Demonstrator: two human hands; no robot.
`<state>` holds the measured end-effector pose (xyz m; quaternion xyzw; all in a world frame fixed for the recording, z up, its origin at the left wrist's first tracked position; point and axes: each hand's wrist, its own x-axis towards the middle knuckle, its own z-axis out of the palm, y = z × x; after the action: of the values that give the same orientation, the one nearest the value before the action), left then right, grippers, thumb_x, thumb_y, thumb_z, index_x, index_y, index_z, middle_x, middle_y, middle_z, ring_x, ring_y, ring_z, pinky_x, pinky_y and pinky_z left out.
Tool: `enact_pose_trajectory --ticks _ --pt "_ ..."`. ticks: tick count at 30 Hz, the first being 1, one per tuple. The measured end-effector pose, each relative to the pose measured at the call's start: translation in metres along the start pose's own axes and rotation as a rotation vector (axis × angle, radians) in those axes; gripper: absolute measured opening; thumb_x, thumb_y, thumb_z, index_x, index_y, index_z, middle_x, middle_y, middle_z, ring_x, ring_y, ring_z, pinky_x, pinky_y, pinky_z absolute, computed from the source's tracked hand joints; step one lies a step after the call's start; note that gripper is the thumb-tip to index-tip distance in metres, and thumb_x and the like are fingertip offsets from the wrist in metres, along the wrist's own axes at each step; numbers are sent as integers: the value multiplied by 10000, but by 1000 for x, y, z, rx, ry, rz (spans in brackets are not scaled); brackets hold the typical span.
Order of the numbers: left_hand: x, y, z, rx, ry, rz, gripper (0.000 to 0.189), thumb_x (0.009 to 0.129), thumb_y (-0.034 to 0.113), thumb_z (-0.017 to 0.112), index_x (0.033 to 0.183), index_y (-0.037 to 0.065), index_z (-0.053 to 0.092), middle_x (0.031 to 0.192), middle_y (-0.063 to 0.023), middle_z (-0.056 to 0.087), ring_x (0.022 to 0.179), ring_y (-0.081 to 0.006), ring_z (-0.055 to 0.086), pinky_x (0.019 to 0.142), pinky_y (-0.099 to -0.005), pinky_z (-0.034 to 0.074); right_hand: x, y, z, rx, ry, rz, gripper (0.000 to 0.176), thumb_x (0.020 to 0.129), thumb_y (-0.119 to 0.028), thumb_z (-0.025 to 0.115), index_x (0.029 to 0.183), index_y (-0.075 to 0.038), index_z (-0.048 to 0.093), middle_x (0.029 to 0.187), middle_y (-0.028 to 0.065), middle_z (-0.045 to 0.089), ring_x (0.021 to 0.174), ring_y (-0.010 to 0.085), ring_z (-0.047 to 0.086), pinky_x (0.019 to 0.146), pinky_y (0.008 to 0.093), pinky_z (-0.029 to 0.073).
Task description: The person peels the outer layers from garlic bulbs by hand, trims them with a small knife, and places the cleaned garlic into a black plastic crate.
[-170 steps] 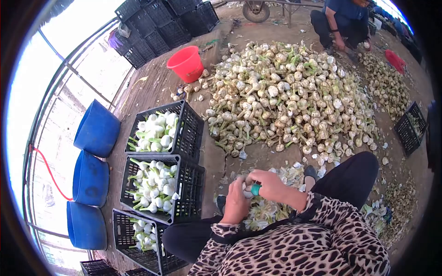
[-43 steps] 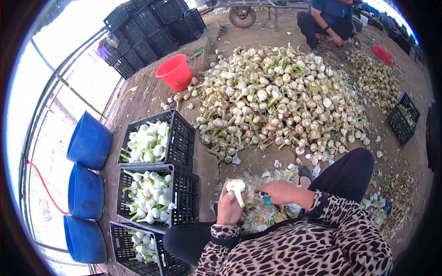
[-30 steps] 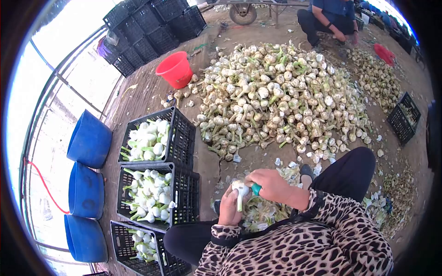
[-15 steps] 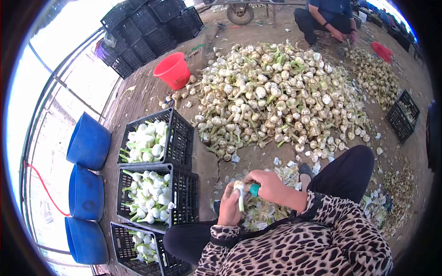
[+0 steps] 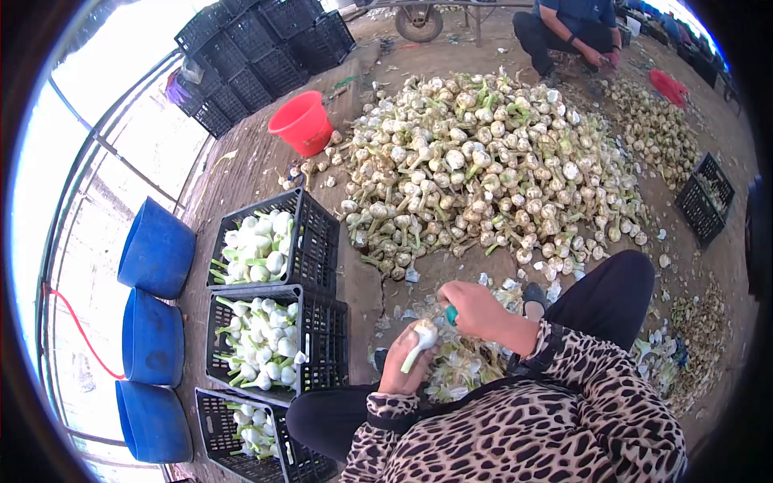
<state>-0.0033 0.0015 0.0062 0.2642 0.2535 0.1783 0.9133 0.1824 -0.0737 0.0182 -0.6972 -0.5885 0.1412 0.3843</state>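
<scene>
My left hand (image 5: 405,366) holds a white garlic bulb (image 5: 423,334), its green stem pointing down and left. To the upper right, my right hand (image 5: 477,310) is closed around a green object (image 5: 451,315), possibly a tool handle; the rest of it is hidden. A gap separates this hand from the bulb. Below both hands lie loose peelings (image 5: 460,372) on the ground. Beyond them rises a large pile of unpeeled garlic (image 5: 483,169). Left of my hands, black crates (image 5: 324,342) hold white bulbs with green stems.
Three blue tubs (image 5: 153,336) stand at the left, near a red bucket (image 5: 302,123) and stacked black crates (image 5: 258,48). Another person (image 5: 584,24) crouches at the upper right beside a smaller garlic pile (image 5: 656,133). A black crate (image 5: 705,201) sits at the right.
My right hand has moved up and away from the bulb with the green object. The bulb has turned in my left hand, showing more of its white side.
</scene>
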Motion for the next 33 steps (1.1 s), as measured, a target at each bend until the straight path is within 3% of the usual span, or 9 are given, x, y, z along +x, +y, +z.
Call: enact_pose_trajectory --ticks 3,6,16,22,24,25,28,31,33 --pt "5 1 -2 -4 22 41 408 894 240 586 1194 -1 454 1090 -101 568 973 -196 578 846 -309 476 -5 -22 -7 374 19 118 223 729 -40 585 951 -34 558 875 143 603 818 352 589 702 412 472" --pt "6 0 8 65 77 74 467 897 312 587 1220 5 447 1110 -111 573 992 -200 580 847 -304 495 -12 -26 -3 312 -9 20 223 748 -58 588 968 -32 568 886 156 607 809 360 591 689 408 477" --pt "6 1 0 175 90 59 512 813 272 706 1179 4 467 1041 -96 595 911 -177 606 766 -277 513 -12 -18 7 164 -25 -87 125 728 -34 556 850 -43 530 812 133 583 763 353 578 669 434 462" --pt "7 -4 -5 224 38 11 530 771 263 747 1162 7 497 1019 -90 591 838 -172 597 721 -262 502 -9 11 7 -41 -41 43 216 715 -29 576 925 -32 527 869 159 585 818 360 575 705 439 460" --pt "7 -2 -6 222 56 39 530 774 270 746 1166 16 496 1004 -85 588 805 -163 580 702 -249 488 -13 -2 -2 205 -60 84 229 720 -28 576 946 -23 537 899 164 585 842 360 571 719 436 461" --pt "8 -2 -4 246 53 59 484 824 294 694 1174 28 493 997 -76 578 780 -154 554 676 -240 467 -12 -9 -7 327 -68 104 236 723 -28 576 957 -18 543 914 166 585 855 361 568 726 434 462" --pt "11 -3 -6 248 59 25 458 877 328 618 1188 26 469 1007 -78 571 818 -160 544 690 -257 462 -17 -11 3 233 -26 -119 246 724 -33 580 968 -9 559 923 165 588 846 359 570 722 424 467" --pt "6 -4 6 108 55 32 434 917 335 555 1201 26 446 1011 -82 560 840 -163 530 704 -277 458 -18 -8 5 169 -36 -150 221 714 -37 578 933 -9 565 874 146 588 831 350 574 713 420 469" --pt "2 -1 7 68 4 -2 390 904 241 560 1201 25 430 1065 -81 551 915 -164 539 776 -292 453 -18 -11 5 151 -62 -138 218 713 -39 575 929 -10 564 863 138 587 835 345 575 713 417 470"
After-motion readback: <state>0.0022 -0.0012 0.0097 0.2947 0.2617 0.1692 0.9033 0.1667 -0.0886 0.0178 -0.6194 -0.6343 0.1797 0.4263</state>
